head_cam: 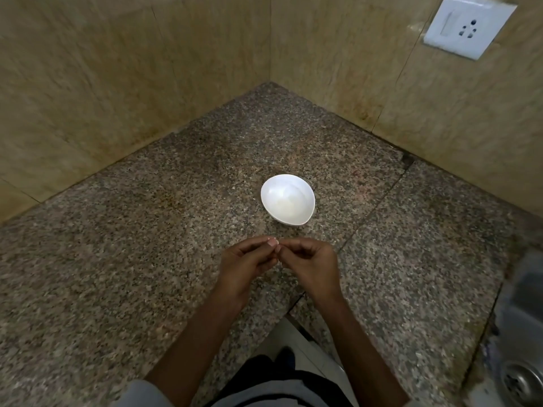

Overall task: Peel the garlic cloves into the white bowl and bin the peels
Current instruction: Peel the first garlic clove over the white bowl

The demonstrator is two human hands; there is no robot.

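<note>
A speckled brown granite counter [117, 245] fills a corner between beige stone-look wall tiles [117, 83]. A white switch-and-socket plate [467, 27] sits on the right wall. At the right edge, a steel sink [526, 333] shows its round drain [521, 384]. Pale floor [291, 339] shows below the counter's edge.

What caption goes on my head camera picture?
Left hand and right hand pinch something tiny, likely a garlic clove, before the white bowl on a granite counter.
</note>
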